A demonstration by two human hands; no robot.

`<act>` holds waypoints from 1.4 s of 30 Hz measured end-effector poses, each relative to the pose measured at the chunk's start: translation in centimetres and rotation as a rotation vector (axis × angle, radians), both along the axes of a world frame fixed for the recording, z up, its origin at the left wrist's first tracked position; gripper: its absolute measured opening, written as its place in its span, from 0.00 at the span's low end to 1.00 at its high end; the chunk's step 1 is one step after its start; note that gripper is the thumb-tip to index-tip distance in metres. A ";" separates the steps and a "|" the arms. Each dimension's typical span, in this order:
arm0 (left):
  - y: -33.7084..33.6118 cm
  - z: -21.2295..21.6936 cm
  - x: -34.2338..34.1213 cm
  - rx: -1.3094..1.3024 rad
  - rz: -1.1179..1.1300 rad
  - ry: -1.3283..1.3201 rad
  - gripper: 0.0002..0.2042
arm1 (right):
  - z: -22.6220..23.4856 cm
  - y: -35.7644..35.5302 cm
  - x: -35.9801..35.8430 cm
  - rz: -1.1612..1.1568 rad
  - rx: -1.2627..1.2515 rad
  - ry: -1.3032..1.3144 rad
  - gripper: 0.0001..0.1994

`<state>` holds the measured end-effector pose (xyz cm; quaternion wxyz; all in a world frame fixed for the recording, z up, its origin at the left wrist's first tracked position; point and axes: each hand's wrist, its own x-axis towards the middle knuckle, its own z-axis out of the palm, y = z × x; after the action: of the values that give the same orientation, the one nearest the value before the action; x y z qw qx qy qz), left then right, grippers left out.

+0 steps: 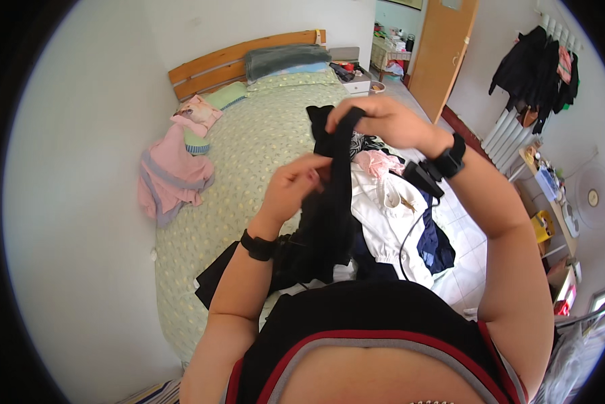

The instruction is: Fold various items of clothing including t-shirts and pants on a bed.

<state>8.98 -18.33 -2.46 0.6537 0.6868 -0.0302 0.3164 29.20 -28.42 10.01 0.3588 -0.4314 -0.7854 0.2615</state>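
Note:
A black garment (326, 222) hangs in front of me over the bed, its lower part resting near my body. High up, my right hand (387, 121) is closed round its top edge. My left hand (294, 187) is lower and to the left, fingers curled at the garment's side; part of them is blurred against the black cloth. To the right of the garment lie a white garment (389, 209) and a bunched pink piece (380, 163) on the bed. Dark blue clothing (437, 246) sticks out beneath the white one.
The bed (242, 161) has a pale green patterned cover. A pink and grey garment (174, 172) lies at its left edge, pillows (285, 62) at the wooden headboard (211, 67). To the right are a radiator (504, 138) hung with dark clothes, a shelf (552, 198) and a fan (592, 196).

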 end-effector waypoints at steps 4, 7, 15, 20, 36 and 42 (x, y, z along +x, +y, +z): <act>2.1 -1.3 1.5 0.413 0.698 -0.111 0.32 | -1.0 -1.2 -1.1 0.171 -0.001 0.219 0.07; 1.4 -0.8 1.4 -0.186 -0.020 0.006 0.27 | -2.0 -1.4 0.2 0.196 0.012 0.225 0.06; -0.4 0.6 2.2 0.171 0.334 0.070 0.09 | -5.4 -2.0 1.2 -0.188 -0.238 0.307 0.18; -1.6 1.8 2.1 0.247 0.372 0.060 0.08 | -7.4 0.5 -1.2 -0.230 -0.034 0.148 0.21; 0.9 -7.4 -2.3 0.468 0.464 0.241 0.20 | 0.1 1.9 -0.8 -0.185 0.700 -0.097 0.09; 1.0 -6.1 -4.7 0.624 0.242 0.256 0.18 | 0.4 1.1 1.3 -0.373 0.635 -0.150 0.09</act>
<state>4.32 -17.37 -8.52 0.3687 0.8860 0.0383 0.2786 30.49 -27.30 10.44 0.4577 -0.4522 -0.7593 -0.0973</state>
